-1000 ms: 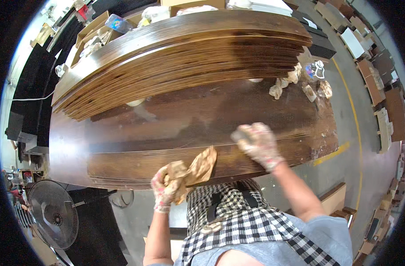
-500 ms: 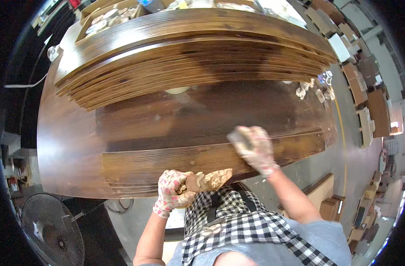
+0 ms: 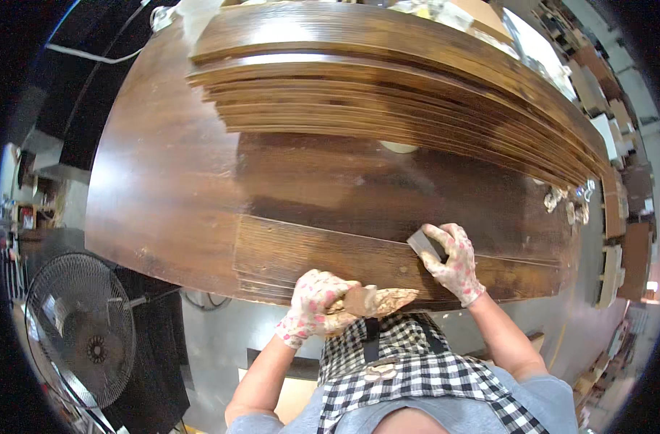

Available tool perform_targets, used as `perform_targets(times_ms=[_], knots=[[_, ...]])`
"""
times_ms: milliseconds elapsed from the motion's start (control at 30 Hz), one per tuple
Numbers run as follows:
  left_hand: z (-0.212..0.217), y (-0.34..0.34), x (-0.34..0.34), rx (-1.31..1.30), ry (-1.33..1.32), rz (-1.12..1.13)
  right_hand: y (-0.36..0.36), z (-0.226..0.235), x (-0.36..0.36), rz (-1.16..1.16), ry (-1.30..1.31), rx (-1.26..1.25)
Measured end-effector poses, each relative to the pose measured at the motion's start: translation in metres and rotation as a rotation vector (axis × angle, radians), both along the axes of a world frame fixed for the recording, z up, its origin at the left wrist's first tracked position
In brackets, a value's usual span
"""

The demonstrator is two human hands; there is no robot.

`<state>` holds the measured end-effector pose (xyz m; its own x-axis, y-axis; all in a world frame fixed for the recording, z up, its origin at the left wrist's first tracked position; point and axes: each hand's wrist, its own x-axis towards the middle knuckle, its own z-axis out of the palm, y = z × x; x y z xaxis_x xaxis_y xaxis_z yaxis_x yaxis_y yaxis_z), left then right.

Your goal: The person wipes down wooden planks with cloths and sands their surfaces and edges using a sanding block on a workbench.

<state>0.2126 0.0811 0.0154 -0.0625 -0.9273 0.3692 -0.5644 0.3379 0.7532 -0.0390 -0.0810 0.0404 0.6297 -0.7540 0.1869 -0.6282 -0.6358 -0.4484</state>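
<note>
Currently: plank sanded at worktop's near edge.
Right hand (image 3: pixel 453 254) presses a grey sanding block (image 3: pixel 425 244) onto the plank (image 3: pixel 359 262); left hand (image 3: pixel 314 305) grips a stained rag (image 3: pixel 377 300) at that edge, ready for wiping.

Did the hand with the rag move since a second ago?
Yes. The left hand with the rag slid back toward the person: a second ago the rag lay on the plank; now it is at the plank's near edge.
</note>
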Motion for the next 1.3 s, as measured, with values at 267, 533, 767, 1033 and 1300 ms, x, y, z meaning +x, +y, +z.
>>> perform_targets(times_ms=[267, 533, 767, 1033, 1300], knots=[[0.01, -0.009, -0.001, 0.091, 0.111, -0.102, 0.0, 0.001, 0.205, 0.484, -0.181, 0.137], [0.005, 0.01, 0.004, 0.138, 0.225, -0.088, -0.003, 0.003, 0.132, 0.443, -0.142, 0.162], [0.012, 0.001, 0.0, 0.152, 0.254, -0.132, 0.003, 0.0, 0.275, 0.653, -0.17, 0.109], [0.008, 0.009, 0.007, 0.152, 0.27, -0.079, -0.019, 0.011, 0.063, 0.414, 0.042, 0.084], [0.016, 0.003, 0.005, 0.165, 0.224, -0.107, 0.017, 0.007, 0.115, 0.347, -0.073, 0.023]])
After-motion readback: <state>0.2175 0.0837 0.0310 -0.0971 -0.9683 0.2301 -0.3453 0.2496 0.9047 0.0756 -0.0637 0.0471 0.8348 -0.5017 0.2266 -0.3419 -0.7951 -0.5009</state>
